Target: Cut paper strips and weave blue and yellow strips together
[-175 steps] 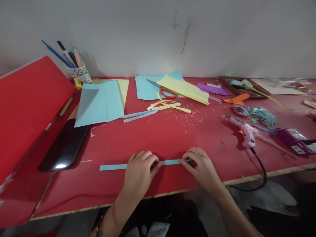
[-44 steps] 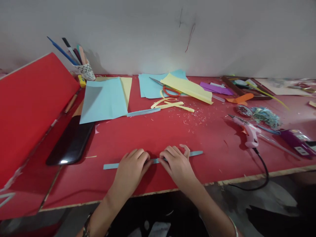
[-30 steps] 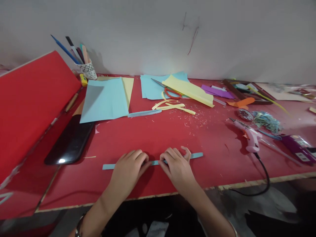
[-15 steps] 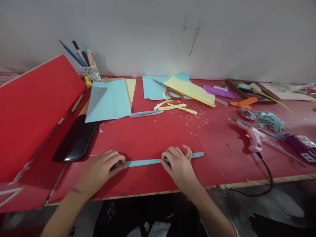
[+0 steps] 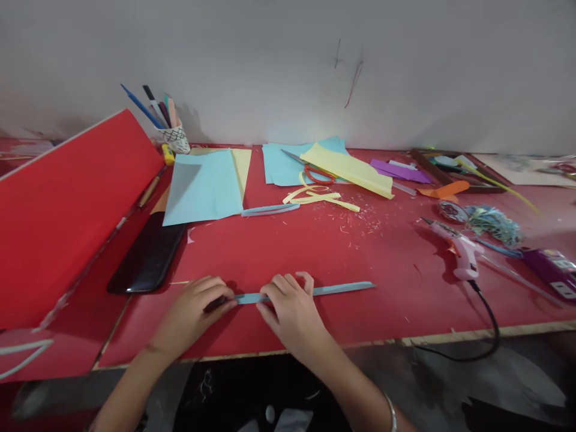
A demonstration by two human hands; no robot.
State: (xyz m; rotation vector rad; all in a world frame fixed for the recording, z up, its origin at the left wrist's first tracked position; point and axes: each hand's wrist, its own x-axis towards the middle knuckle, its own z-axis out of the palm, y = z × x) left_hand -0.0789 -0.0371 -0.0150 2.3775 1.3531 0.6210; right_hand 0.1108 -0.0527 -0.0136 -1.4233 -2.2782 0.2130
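Observation:
A narrow light-blue paper strip [image 5: 344, 289] lies crosswise on the red table near its front edge. My left hand [image 5: 198, 309] pinches the strip's left end between thumb and fingers. Closer to the strip's middle, my right hand [image 5: 292, 309] grips it with thumb and forefinger, the little finger raised. A short stretch of strip shows between the two hands, and its right end runs free past my right hand. The left tip is hidden under my left fingers.
Behind are blue paper sheets [image 5: 204, 186], yellow strips [image 5: 321, 197], scissors [image 5: 319, 174] and folded yellow paper [image 5: 346, 168]. A phone [image 5: 148, 255] and red board [image 5: 67, 222] stand left. To the right lie a glue gun [image 5: 461, 249] with its cord, a thread bundle [image 5: 494, 225] and a purple power strip [image 5: 551, 270].
My right hand has moved left along the strip, closer to my left hand. More of the strip's right end now shows. The whole view has shifted slightly.

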